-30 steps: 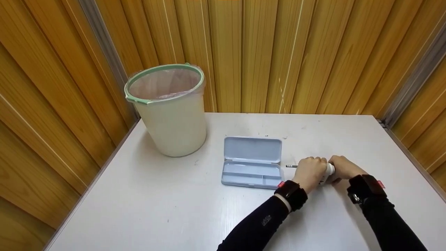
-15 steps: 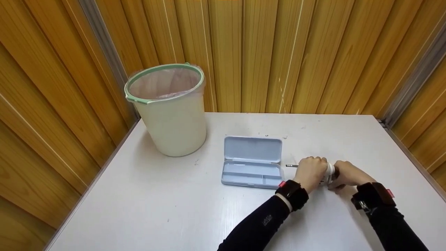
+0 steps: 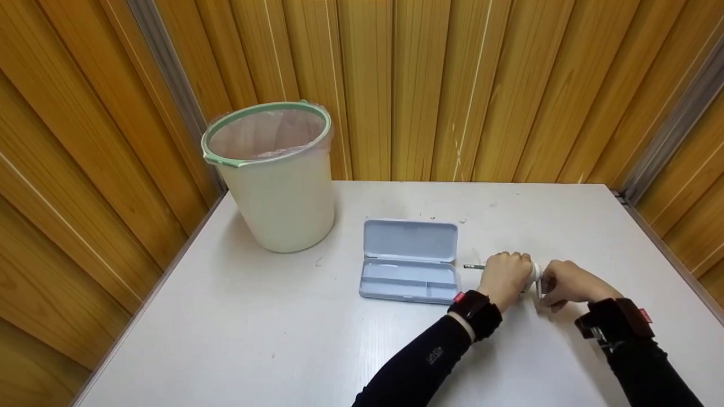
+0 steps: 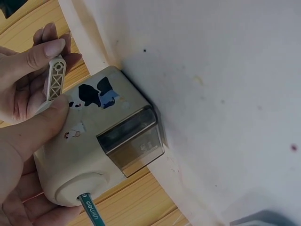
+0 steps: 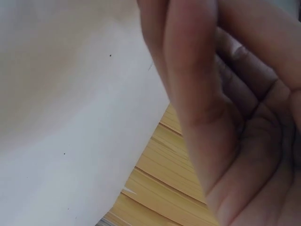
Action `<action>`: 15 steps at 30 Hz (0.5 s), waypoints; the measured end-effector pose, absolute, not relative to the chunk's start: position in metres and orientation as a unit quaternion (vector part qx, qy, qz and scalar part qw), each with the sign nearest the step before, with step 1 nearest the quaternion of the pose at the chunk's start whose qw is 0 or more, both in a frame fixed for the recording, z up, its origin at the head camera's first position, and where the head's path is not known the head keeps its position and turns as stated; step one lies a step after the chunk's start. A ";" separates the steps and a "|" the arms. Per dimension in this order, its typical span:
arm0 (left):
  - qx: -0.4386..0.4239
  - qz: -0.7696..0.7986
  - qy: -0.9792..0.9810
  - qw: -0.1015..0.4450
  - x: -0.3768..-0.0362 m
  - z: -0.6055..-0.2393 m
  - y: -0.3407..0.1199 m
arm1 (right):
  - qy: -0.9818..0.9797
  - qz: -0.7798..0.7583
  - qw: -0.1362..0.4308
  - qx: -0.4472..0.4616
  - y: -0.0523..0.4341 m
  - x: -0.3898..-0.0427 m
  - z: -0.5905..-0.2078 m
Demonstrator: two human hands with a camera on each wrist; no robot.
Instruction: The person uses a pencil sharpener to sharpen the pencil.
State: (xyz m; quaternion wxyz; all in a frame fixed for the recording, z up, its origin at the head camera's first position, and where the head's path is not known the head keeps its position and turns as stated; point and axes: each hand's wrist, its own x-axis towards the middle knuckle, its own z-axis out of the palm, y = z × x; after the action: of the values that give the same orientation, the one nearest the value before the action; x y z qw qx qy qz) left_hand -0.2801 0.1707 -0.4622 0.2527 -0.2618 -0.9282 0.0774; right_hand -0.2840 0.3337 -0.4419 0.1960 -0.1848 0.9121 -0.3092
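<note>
A cream pencil sharpener [image 3: 534,273] with a cow sticker and a clear drawer [image 4: 131,141] stands on the white table [image 3: 283,339], right of the pencil case. My left hand [image 3: 505,278] grips its body, thumb on top [image 4: 40,129]. A green pencil [image 4: 90,210] is stuck in its front hole, and its end pokes out to the left [image 3: 474,267]. My right hand [image 3: 567,284] pinches the sharpener's white crank handle [image 4: 54,81] at the back. The right wrist view shows only my right hand's fingers [image 5: 197,94] close up over the table.
An open light-blue pencil case [image 3: 409,262] lies just left of my hands. A cream bucket [image 3: 271,175] with a green rim and a plastic liner stands at the back left. Wooden walls close in the table on three sides.
My right hand has swung outward and to the right with the crank, opening a small gap from the left hand. The left hand, sharpener and pencil have stayed put.
</note>
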 end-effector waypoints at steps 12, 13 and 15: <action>-0.261 0.086 -0.932 0.236 -0.281 -0.460 0.169 | 0.918 -0.287 0.189 -0.197 0.330 -0.279 -0.432; -0.260 0.086 -0.933 0.235 -0.281 -0.459 0.169 | 0.919 -0.285 0.189 -0.198 0.330 -0.279 -0.431; -0.260 0.088 -0.932 0.237 -0.281 -0.459 0.168 | 0.919 -0.282 0.188 -0.201 0.329 -0.279 -0.429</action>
State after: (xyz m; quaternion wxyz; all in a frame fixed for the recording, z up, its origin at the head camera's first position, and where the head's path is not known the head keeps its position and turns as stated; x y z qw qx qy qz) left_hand -0.2811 0.1685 -0.4593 0.2365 -0.2603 -0.9320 0.0878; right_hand -0.2795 0.3293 -0.4290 0.1881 -0.2014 0.9189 -0.2825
